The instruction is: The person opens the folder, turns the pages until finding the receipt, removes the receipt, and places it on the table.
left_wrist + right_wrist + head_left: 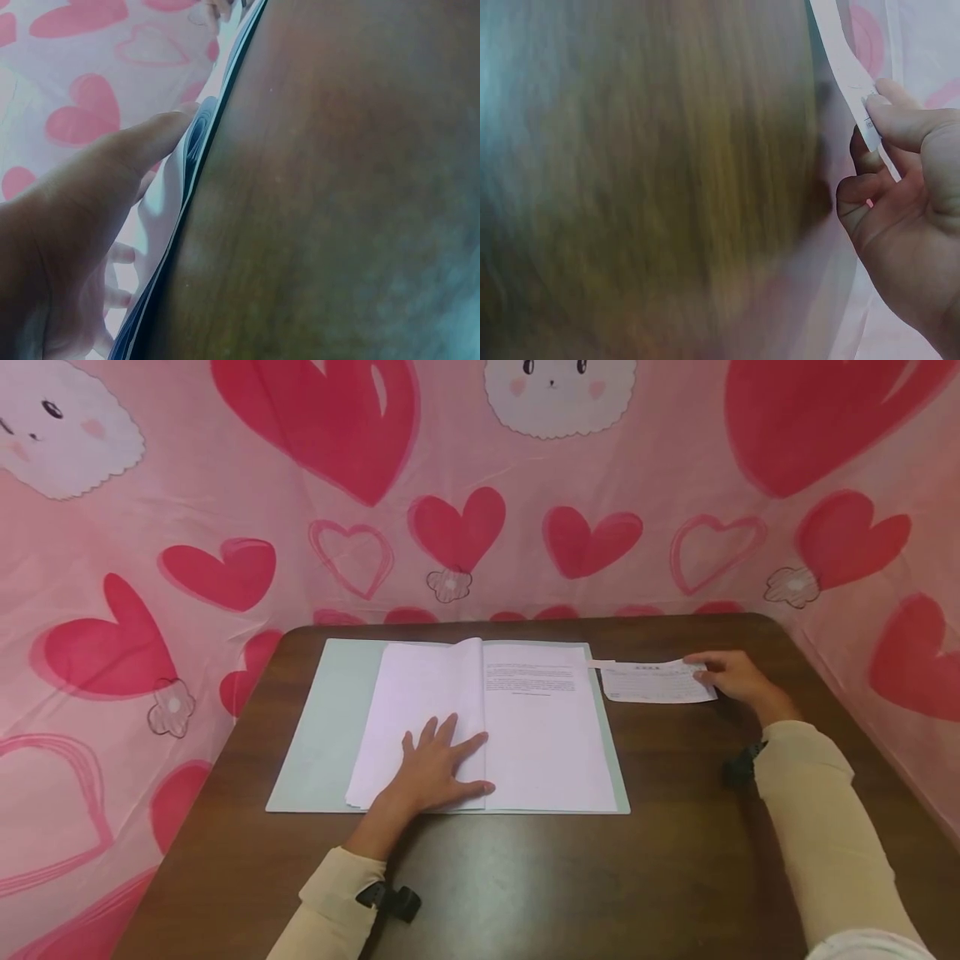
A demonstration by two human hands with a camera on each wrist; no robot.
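A pale green folder (315, 727) lies spread on the table with white printed pages (547, 735) turned open on it. My left hand (431, 772) rests on the left-hand pages near the fold, fingers spread and straight. In the left wrist view the thumb (142, 142) presses by the bent paper at the fold. To the right of the folder, my right hand (735, 677) pinches the right end of a small printed slip (656, 682) between thumb and fingers. The slip's left end reaches the folder's right edge, by a narrow pale strip (602, 663).
The dark brown wooden table (510, 885) extends in front of the folder and to its right. A pink cloth (525, 468) with red hearts hangs behind the table and along both sides. Each wrist carries a black strapped device (397, 902).
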